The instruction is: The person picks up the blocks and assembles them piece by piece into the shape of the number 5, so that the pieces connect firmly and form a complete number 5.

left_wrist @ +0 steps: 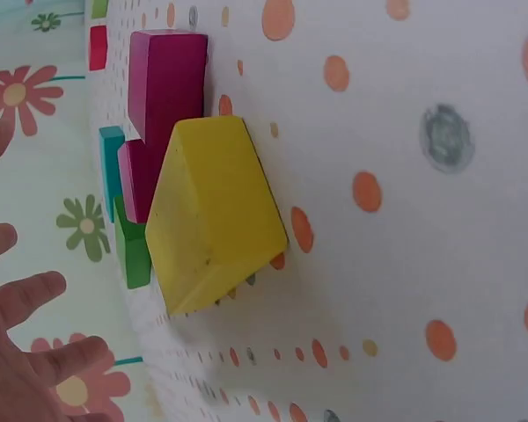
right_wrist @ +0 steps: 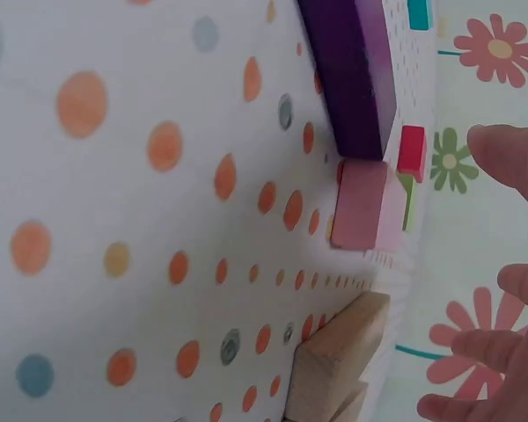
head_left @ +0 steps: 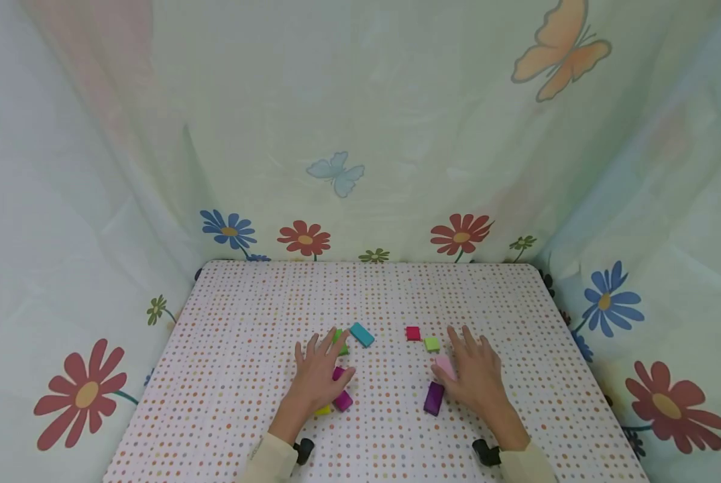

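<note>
My left hand (head_left: 319,377) is spread with fingers apart over a group of coloured blocks. Under and beside it lie a green block (head_left: 340,343), a magenta block (head_left: 343,401) and a yellow block (left_wrist: 216,211); a second magenta block (left_wrist: 135,180) shows in the left wrist view. A teal block (head_left: 362,335) is just past its fingertips. Fingers spread too, my right hand (head_left: 476,376) hovers by a pink block (head_left: 447,366) and a dark purple block (head_left: 434,399). Bare wooden blocks (right_wrist: 339,352) show in the right wrist view, hidden by that hand in the head view.
A small red block (head_left: 413,333) and a lime green block (head_left: 432,344) lie left of my right fingertips. The dotted table (head_left: 378,288) has a patterned curtain (head_left: 372,100) behind it and on both sides. Black straps (head_left: 486,453) circle the wrists.
</note>
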A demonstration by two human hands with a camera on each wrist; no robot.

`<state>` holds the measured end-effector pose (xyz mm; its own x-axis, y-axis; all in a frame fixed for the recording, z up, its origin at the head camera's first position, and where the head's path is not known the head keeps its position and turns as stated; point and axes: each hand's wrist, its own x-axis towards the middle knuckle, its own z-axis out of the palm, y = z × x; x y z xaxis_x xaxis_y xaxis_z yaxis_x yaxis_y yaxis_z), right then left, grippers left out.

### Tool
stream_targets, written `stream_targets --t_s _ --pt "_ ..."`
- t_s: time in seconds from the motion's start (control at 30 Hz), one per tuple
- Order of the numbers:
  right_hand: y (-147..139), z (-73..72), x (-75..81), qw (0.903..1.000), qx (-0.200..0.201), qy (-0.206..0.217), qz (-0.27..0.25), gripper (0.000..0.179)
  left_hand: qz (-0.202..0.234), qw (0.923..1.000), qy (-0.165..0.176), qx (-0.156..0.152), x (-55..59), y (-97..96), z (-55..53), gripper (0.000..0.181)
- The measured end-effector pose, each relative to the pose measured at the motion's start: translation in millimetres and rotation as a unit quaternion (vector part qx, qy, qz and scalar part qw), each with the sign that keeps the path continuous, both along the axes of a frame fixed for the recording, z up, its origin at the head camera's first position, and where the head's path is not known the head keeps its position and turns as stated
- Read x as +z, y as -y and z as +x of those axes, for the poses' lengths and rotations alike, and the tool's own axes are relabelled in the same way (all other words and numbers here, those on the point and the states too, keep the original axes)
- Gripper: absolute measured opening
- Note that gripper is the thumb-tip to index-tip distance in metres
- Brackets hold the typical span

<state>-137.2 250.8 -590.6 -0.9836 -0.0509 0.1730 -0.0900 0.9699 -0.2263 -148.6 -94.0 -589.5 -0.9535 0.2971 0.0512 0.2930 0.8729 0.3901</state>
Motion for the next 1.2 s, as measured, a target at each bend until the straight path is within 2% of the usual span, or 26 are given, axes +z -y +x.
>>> stream_targets --t_s 0.37,0.7,1.0,1.2 --pt "-10 6.7 -1.0 0.9998 -0.019 0.003 0.002 0.087 0.014 0.9999 -0.003 0.005 -0.3 3.0 4.4 0.071" --pt "-14 13.2 -8.6 0.9985 -0.044 0.031 0.010 0.078 0.023 0.9996 0.009 0.017 -3.1 2.0 3.8 0.064" --pt "-12 20.5 -17.0 0.9974 -0.068 -0.016 -0.015 0.053 0.028 0.9990 0.019 0.030 -7.9 0.5 -8.4 0.061" --pt "-12 22.2 -19.8 0.9955 -0.089 -0.030 -0.009 0.046 0.037 0.9986 0.023 0.031 -10.5 1.0 -17.5 0.060"
